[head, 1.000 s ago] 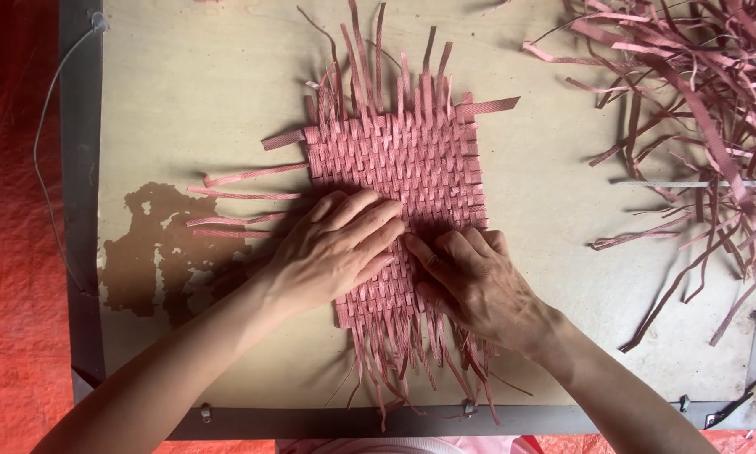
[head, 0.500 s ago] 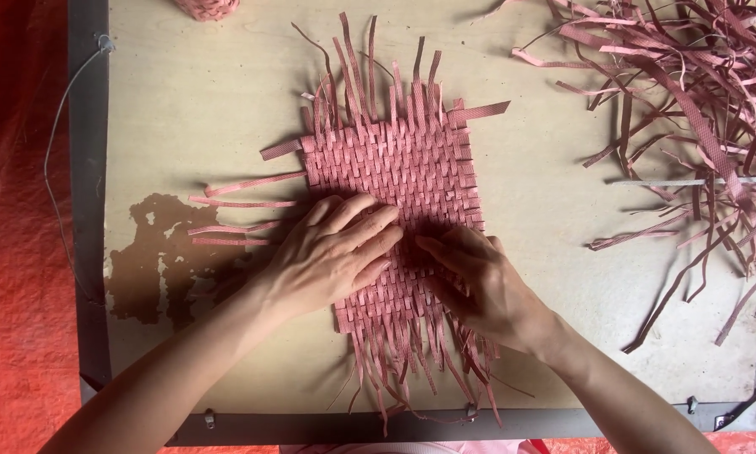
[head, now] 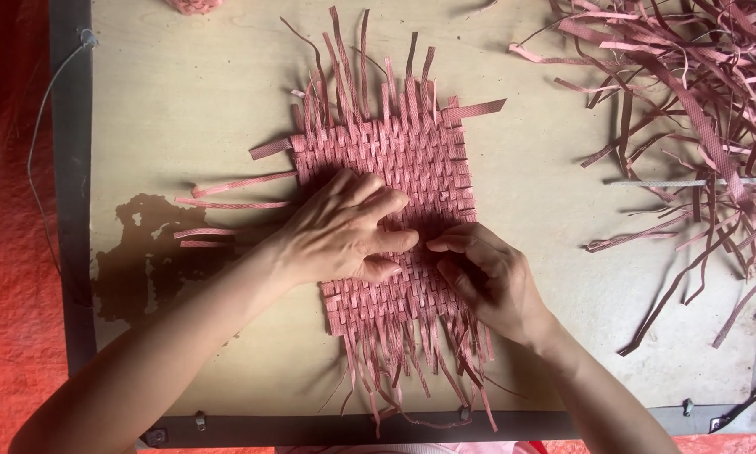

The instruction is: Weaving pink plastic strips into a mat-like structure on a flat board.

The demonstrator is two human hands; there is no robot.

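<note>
A pink woven strap mat (head: 386, 193) lies flat in the middle of the wooden table (head: 185, 101), its loose strip ends fanning out at top, left and bottom. The left hand (head: 340, 231) lies palm-down on the mat's lower left part, fingers spread and pressing — likely to pin the weave so the rows don't shift. The right hand (head: 487, 277) sits at the mat's lower right edge, thumb and fingers pressed together in a pinch on a strip at the weave; which strip exactly can't be told, since the fingers cover it. The two hands nearly meet fingertip to fingertip over the weave.

A heap of loose pink strips (head: 689, 92) lies at the table's upper right, well apart from the mat but within reach — spare stock, by the look of it. A dark stain (head: 147, 261) marks the table left of the mat. A dark metal frame (head: 68, 168) edges the table, and red sheeting (head: 12, 252) lies outside it.
</note>
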